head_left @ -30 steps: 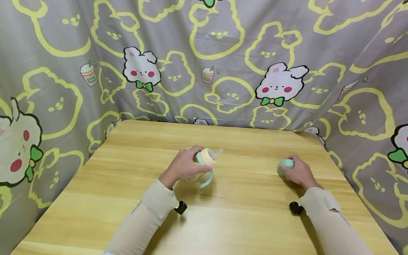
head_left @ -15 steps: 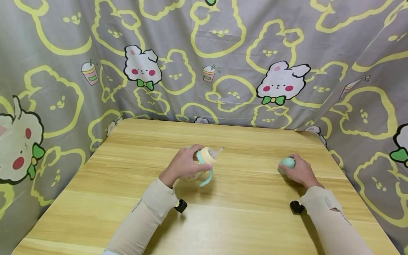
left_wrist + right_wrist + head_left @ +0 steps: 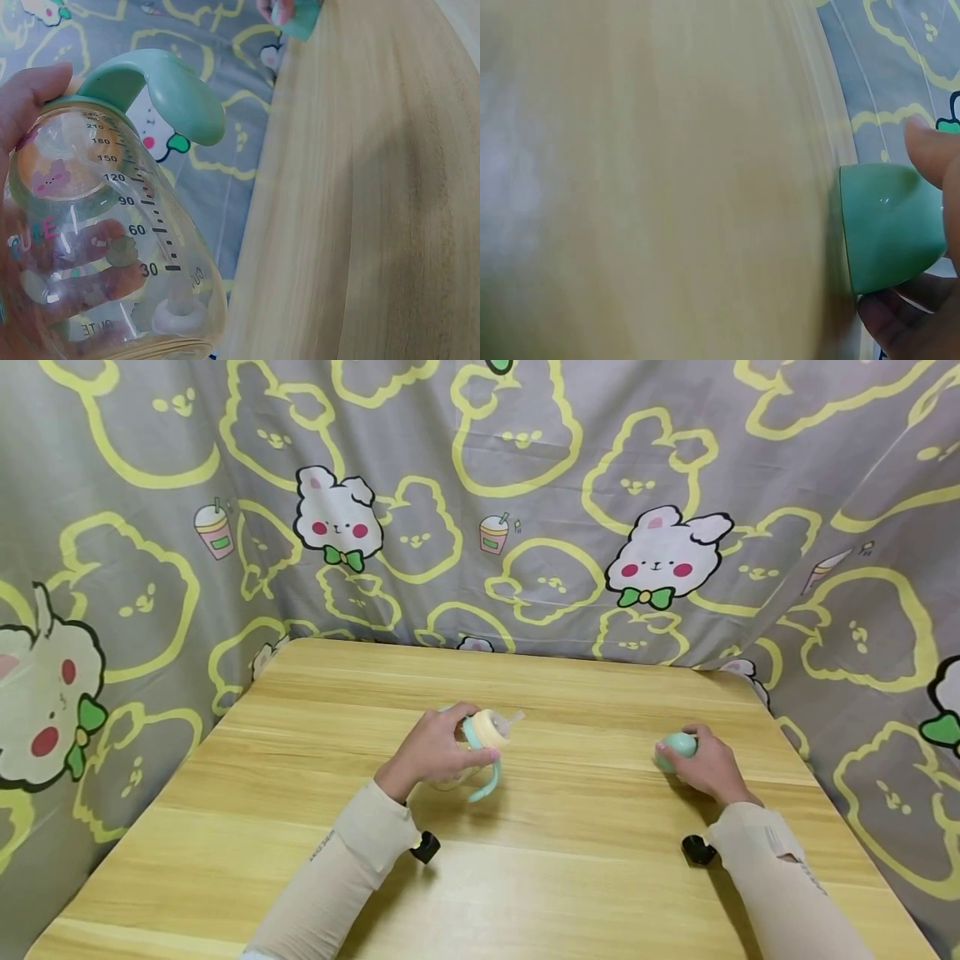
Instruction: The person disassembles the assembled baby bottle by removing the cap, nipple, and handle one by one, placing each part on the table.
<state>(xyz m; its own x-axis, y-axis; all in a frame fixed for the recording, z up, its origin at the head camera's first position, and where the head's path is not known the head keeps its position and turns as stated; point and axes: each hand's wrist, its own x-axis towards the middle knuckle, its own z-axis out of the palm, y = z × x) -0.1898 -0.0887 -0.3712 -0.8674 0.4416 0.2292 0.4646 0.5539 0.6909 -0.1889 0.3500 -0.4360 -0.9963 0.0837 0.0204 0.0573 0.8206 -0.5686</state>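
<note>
A clear baby bottle (image 3: 112,225) with printed measuring marks, mint handles and a cream collar is gripped by my left hand (image 3: 435,747). It leans to the right in the head view, its soft straw spout (image 3: 512,721) bare and pointing up and right. Through the clear wall in the left wrist view, the fingers show curled round the far side. My right hand (image 3: 708,764) holds a mint-green bottle cap (image 3: 892,225), thumb on one side and fingers on the other. In the right wrist view the cap's wide rim is down at the tabletop.
Both hands are over a wood-grain table (image 3: 570,860). A grey curtain (image 3: 525,518) with yellow outlines and rabbit prints hangs behind the table and along both sides. Small black devices (image 3: 425,847) are strapped at the wrists, over beige sleeves (image 3: 337,868).
</note>
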